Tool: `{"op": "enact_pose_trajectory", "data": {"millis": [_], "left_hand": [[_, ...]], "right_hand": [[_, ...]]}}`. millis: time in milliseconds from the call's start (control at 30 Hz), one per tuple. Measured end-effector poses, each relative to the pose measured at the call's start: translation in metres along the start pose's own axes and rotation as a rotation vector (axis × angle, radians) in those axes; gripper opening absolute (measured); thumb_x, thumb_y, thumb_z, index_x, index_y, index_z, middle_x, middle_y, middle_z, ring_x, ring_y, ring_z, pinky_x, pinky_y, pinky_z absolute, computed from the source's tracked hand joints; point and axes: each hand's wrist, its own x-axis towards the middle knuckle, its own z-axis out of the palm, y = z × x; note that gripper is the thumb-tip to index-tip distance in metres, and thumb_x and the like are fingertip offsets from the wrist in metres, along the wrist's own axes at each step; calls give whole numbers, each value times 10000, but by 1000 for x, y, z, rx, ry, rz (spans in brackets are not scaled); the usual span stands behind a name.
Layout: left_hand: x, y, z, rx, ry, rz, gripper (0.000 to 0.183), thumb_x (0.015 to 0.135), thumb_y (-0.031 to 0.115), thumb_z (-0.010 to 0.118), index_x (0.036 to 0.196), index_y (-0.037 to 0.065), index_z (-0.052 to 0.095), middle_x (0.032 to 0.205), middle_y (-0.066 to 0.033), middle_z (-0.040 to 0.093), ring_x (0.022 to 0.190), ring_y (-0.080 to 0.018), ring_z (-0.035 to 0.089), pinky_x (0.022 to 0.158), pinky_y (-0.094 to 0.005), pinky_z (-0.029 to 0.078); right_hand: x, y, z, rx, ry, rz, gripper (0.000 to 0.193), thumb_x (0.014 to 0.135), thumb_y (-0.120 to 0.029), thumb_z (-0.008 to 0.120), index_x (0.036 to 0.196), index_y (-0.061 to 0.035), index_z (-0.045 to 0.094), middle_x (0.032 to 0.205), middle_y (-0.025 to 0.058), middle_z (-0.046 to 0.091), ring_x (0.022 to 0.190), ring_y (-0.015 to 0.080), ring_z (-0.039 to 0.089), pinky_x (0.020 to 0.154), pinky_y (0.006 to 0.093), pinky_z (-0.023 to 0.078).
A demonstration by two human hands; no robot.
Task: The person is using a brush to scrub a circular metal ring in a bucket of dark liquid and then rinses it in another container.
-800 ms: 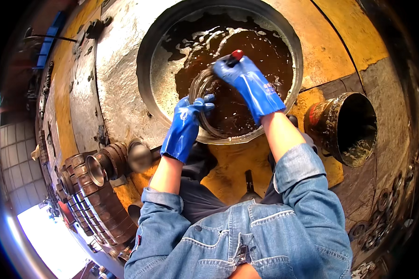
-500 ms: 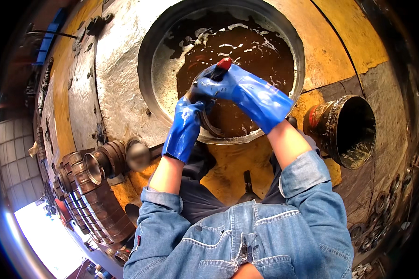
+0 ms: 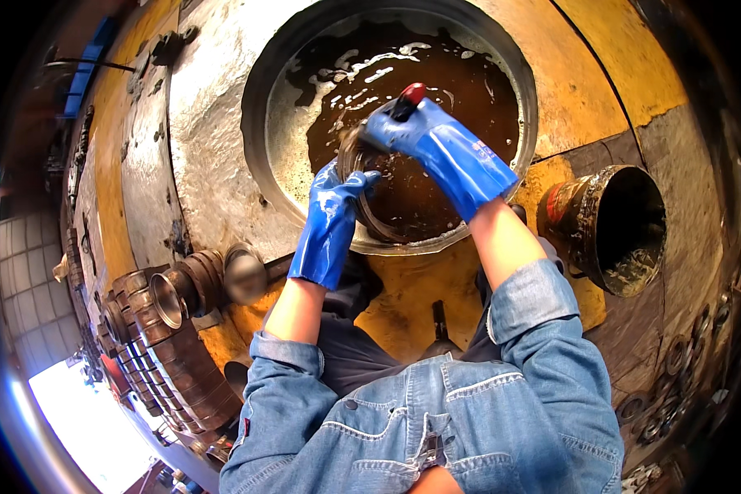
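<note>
In a blue rubber glove, my left hand (image 3: 329, 218) is closed around the near left side of a large metal ring (image 3: 374, 228). The ring stands tilted over a round basin (image 3: 258, 136) of brown, foamy liquid, its lower part near the basin's near rim. My right hand (image 3: 428, 140), also blue-gloved, grips what looks like a brush (image 3: 413, 94) with a black, red-ended handle. The working end is mostly hidden under the glove and blurred, against the ring's upper edge.
To the right, a dirty cylindrical bucket (image 3: 553, 211) lies tipped with its mouth outward. Stacks of rusty metal rings (image 3: 173, 300) stand at left. More loose rings (image 3: 675, 358) lie at the far right. Worn metal and yellow plates (image 3: 580, 78) cover the floor.
My right hand has shifted slightly away and to the right with the brush, opening a gap from my left hand. More of the ring shows, and the foam has drifted.
</note>
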Motion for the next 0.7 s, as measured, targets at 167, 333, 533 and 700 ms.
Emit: {"op": "enact_pose_trajectory", "data": {"millis": [167,333,533,700], "left_hand": [[-7,6,-17,97,4,38,423,973,11,714,1393,11,657,1221,-92,750,988,-189,747,833,-318,612],[0,-1,-16,73,36,33,452,990,33,705,1437,28,634,1239,-86,751,969,-174,745,820,-300,605],[5,-7,-32,50,-8,98,439,1002,40,672,1438,30,624,1210,-101,752,986,-206,749,811,-332,618],[4,-5,-17,128,-30,129,466,965,-7,688,1425,-27,618,1220,-142,753,934,-206,759,756,-302,611]], "right_hand": [[-56,-23,-12,-275,385,87,396,914,-370,622,1007,2,721,956,201,742,836,377,711,815,446,547],[-50,-23,-27,-458,462,281,439,892,-415,745,1014,7,733,915,195,746,871,311,712,852,411,544],[-55,-68,7,-97,-231,-106,228,981,-283,724,951,-58,729,873,18,718,853,107,639,836,280,510],[-31,-40,-2,-295,0,-53,191,937,-210,628,855,-39,649,706,55,626,677,141,583,614,336,457]]}}
